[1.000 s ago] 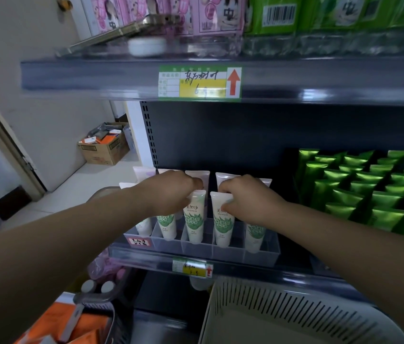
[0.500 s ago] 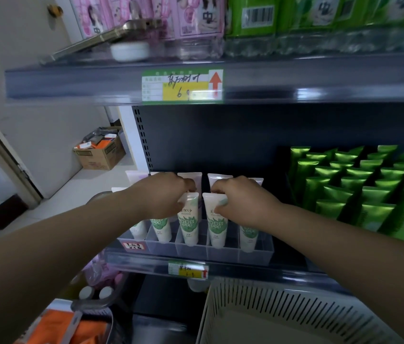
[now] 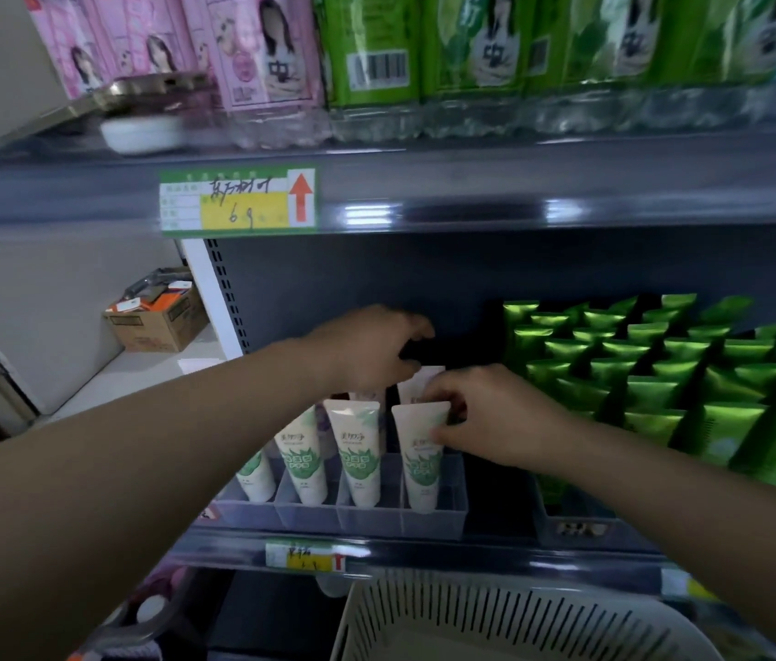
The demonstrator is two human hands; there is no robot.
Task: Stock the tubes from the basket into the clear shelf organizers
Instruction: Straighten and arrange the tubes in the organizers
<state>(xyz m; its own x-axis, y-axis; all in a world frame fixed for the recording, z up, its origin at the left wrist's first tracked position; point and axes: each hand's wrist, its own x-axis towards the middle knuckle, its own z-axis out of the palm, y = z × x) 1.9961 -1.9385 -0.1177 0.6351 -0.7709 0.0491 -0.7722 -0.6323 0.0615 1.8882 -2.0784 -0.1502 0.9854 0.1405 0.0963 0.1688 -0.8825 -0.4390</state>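
Note:
White tubes with green leaf print (image 3: 360, 450) stand upright in a clear shelf organizer (image 3: 434, 522) on the middle shelf. My right hand (image 3: 491, 422) pinches the crimped top of the rightmost front tube (image 3: 419, 450), which stands in its slot. My left hand (image 3: 367, 350) hovers above the back row with thumb and fingers spread in a loose curve, and I see nothing in it. More white tubes (image 3: 417, 381) behind are partly hidden by both hands. The white slotted basket (image 3: 496, 617) sits below the shelf edge; its inside is out of view.
Several rows of green tubes (image 3: 663, 374) fill the shelf to the right. The upper shelf (image 3: 472, 193) overhangs with pink and green packs and a price tag. A cardboard box (image 3: 157, 317) sits on the floor at the left.
My left hand has lifted off the front tubes and moved up and back. My right hand has stayed on the tube tops at the right of the organizer. The view has shifted closer.

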